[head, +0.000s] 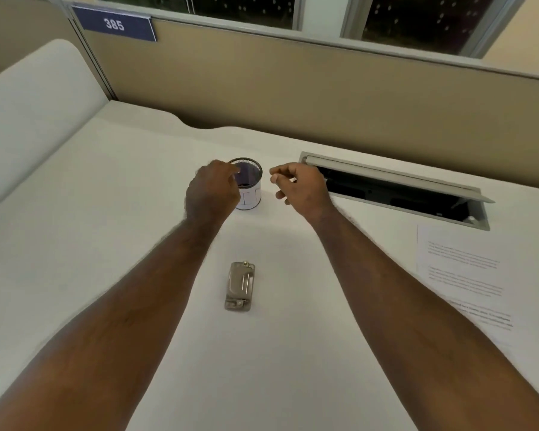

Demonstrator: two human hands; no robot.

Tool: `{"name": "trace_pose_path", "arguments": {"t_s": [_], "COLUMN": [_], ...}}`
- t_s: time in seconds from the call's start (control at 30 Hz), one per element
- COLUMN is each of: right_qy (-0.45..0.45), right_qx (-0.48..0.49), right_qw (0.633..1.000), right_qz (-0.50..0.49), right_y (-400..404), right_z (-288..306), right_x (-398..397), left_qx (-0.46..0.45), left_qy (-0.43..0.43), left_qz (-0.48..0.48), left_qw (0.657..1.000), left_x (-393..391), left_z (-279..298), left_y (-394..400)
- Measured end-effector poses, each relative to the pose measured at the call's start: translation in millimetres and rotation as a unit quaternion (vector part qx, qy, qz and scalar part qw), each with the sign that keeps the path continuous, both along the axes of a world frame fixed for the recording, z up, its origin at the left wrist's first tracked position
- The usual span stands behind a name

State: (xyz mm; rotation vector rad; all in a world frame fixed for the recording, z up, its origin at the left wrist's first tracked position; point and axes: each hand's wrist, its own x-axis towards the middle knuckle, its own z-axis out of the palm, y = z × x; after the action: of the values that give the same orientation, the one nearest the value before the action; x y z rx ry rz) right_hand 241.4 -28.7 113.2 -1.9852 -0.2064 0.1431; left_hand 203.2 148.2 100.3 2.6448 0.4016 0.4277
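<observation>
A round black mesh pen cup [252, 194] with a white paper wrap stands on the white desk [106, 213]. My left hand [210, 194] is against the cup's left side, with curled fingers over its rim; the thumb is hidden. My right hand [302, 189] hovers just right of the cup, apart from it, its fingers loosely curled with nothing plainly held. A small silver metal hole punch [239, 286] lies on the desk between my forearms, nearer to me.
An open cable-tray flap [395, 181] is set in the desk at the back right. Printed paper sheets [461, 275] lie at the right edge. A tan partition [293, 88] with a blue "385" sign [114, 24] closes the back.
</observation>
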Motion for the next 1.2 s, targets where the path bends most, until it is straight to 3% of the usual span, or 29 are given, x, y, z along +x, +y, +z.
{"name": "trace_pose_path", "arguments": {"t_s": [0.17,0.33,0.5,0.67,0.9,1.2], "right_qy": [0.041,0.067,0.096,0.103,0.045,0.039], "right_qx": [-0.038,-0.147,-0.194,-0.279,-0.363,-0.491], "right_qw": [0.997,0.985,0.976,0.954,0.928,0.866], "right_qz": [-0.052,-0.056,-0.010,0.029,0.073,0.086], "right_y": [-64.2,-109.6,-116.0,-103.5,-86.1,-62.0], "right_z": [-30.1,-85.5,-113.5,-109.7,-102.1,-93.5], "right_x": [-65.3,-141.0,-194.7,-200.2,-197.4,-198.4], "left_qx": [-0.011,0.004,0.030,0.026,0.019,0.020], "left_qy": [-0.011,0.097,0.158,0.182,0.173,0.163], "left_qz": [0.004,0.021,0.014,0.004,0.008,0.012], "left_qw": [1.000,0.995,0.987,0.983,0.985,0.986], "left_x": [-68.5,-129.4,-160.4,-164.0,-163.4,-163.8], "left_z": [-52.6,-106.3,-134.9,-145.3,-147.2,-144.4], "left_y": [-3.3,0.3,2.8,2.1,3.4,0.9]}}
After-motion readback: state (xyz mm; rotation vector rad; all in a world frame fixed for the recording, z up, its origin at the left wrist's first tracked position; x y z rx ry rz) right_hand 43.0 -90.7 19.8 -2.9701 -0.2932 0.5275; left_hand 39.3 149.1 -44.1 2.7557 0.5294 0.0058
